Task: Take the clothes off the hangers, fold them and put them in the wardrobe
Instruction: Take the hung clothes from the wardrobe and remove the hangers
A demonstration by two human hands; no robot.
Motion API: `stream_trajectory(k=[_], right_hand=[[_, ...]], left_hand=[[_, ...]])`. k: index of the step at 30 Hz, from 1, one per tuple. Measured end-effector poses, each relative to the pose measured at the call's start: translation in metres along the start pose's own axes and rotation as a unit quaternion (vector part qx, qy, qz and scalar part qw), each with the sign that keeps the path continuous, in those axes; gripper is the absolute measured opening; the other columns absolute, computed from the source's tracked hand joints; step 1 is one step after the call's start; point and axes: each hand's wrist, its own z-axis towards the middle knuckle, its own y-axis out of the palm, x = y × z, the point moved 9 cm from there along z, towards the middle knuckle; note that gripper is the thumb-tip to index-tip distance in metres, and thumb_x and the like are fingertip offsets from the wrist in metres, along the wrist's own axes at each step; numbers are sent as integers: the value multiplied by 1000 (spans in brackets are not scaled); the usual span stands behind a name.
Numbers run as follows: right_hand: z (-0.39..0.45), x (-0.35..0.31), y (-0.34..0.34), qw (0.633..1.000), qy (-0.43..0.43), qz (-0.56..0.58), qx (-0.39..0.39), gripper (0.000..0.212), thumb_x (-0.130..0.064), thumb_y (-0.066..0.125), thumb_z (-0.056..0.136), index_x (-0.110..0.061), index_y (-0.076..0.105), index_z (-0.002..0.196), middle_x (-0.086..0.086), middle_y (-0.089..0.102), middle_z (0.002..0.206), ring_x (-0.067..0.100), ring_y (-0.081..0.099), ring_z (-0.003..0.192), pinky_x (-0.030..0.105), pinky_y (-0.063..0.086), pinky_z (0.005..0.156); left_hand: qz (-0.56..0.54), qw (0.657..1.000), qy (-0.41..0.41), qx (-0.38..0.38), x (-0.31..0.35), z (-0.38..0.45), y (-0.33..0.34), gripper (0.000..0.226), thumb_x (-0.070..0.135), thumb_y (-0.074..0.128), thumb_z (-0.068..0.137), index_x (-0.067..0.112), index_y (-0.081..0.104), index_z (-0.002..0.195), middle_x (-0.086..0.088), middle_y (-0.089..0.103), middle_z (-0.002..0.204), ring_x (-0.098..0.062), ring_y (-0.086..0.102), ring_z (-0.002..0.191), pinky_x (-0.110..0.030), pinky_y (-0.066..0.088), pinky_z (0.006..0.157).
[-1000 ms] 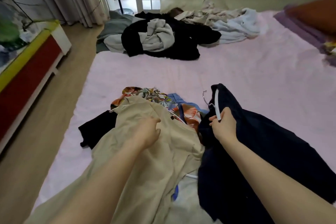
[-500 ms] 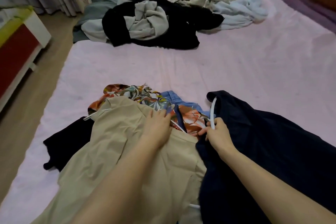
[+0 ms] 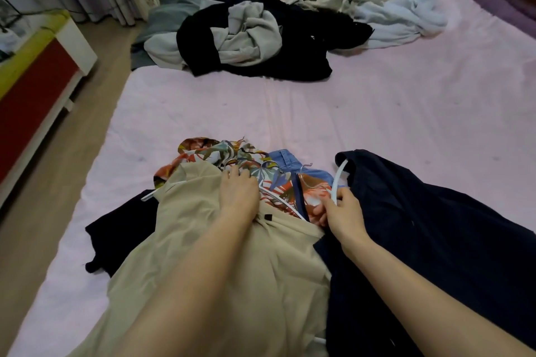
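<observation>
A beige garment (image 3: 220, 255) lies on the near part of the pink bed (image 3: 377, 124), over a floral shirt (image 3: 232, 156) and a piece of blue denim (image 3: 282, 158). My left hand (image 3: 237, 191) rests on the beige garment's top edge, fingers spread toward the metal hanger hooks. My right hand (image 3: 342, 211) pinches a white hanger (image 3: 338, 180) that pokes out of a dark navy garment (image 3: 435, 226) on the right. A black garment (image 3: 121, 226) lies partly under the beige one at the left.
A heap of black, grey and pale blue clothes (image 3: 261, 35) lies at the far end of the bed. A red, yellow and white cabinet (image 3: 37, 72) stands at the left across a strip of wooden floor. Purple bedding (image 3: 504, 0) sits far right.
My left hand slid forward along the beige garment to its top edge. My right hand sank lower with the white hanger. The view tilted down toward the near pile.
</observation>
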Motion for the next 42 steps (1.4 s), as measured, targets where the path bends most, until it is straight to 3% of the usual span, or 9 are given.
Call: stream_trajectory(k=[3, 6, 9, 13, 19, 24, 30, 36, 42], right_hand=[[-2, -3, -14, 999, -19, -25, 17, 8, -13, 46, 95, -14, 54, 94, 15, 66, 77, 23, 57, 63, 41, 50, 65], [-20, -20, -41, 999, -18, -25, 35, 15, -17, 46, 99, -9, 57, 94, 14, 62, 66, 19, 52, 53, 33, 46, 53], [-48, -42, -68, 999, -3, -12, 41, 17, -12, 43, 99, -4, 57, 94, 12, 59, 59, 16, 48, 47, 24, 41, 47], [-90, -74, -93, 999, 0, -21, 40, 17, -11, 42, 99, -3, 56, 95, 9, 60, 60, 18, 47, 46, 29, 41, 51], [-153, -122, -99, 997, -15, -78, -5, 17, -13, 41, 99, -5, 55, 93, 8, 61, 60, 21, 49, 51, 36, 43, 57], [-161, -126, -86, 997, -20, -77, -13, 18, -11, 42, 98, -1, 57, 97, 10, 61, 62, 20, 50, 53, 34, 44, 56], [-126, -102, -59, 994, -40, -104, -6, 18, -13, 41, 97, -2, 55, 95, 12, 64, 68, 23, 54, 58, 39, 46, 61], [-99, -76, -77, 970, -61, -234, 6, 20, -21, 41, 97, -8, 53, 88, 14, 66, 82, 33, 61, 74, 41, 47, 65], [-104, -58, -113, 965, -52, -257, 7, 21, -23, 40, 97, -7, 53, 91, 13, 66, 80, 33, 61, 73, 45, 49, 67]], left_hand=[[24, 998, 43, 43, -3, -1, -15, 29, 23, 41, 98, 19, 66, 112, -2, 62, 117, -25, 48, 119, -42, 20, 116], [37, 996, 83, 7, -7, -24, -45, 27, 9, 42, 95, 12, 64, 109, -7, 64, 114, -28, 59, 109, -34, 42, 81], [58, 991, 121, -1, -7, -63, -85, 26, 11, 42, 97, 13, 64, 110, -7, 66, 115, -27, 61, 107, -30, 43, 82], [-8, 989, 112, -96, -33, -126, -110, 40, 39, 37, 104, 8, 60, 113, -10, 64, 114, -29, 61, 103, -33, 44, 74], [15, 957, 206, -206, -59, -231, -108, 37, 35, 41, 103, 4, 62, 104, -13, 64, 105, -31, 60, 95, -35, 41, 70], [55, 967, 202, -147, -65, -232, -118, 34, 35, 40, 102, 10, 63, 103, -9, 65, 104, -29, 61, 96, -33, 36, 65], [-40, 974, 190, -113, -72, -192, -97, 14, 25, 48, 96, 20, 53, 84, 0, 55, 84, -19, 52, 77, -30, 32, 58], [-21, 909, 368, -196, 7, -220, -53, 24, 27, 47, 96, 8, 59, 87, -14, 64, 92, -32, 58, 83, -39, 47, 71], [38, 851, 483, -201, 62, -262, -34, 28, 29, 44, 99, 5, 58, 96, -16, 65, 97, -34, 60, 87, -37, 40, 70]])
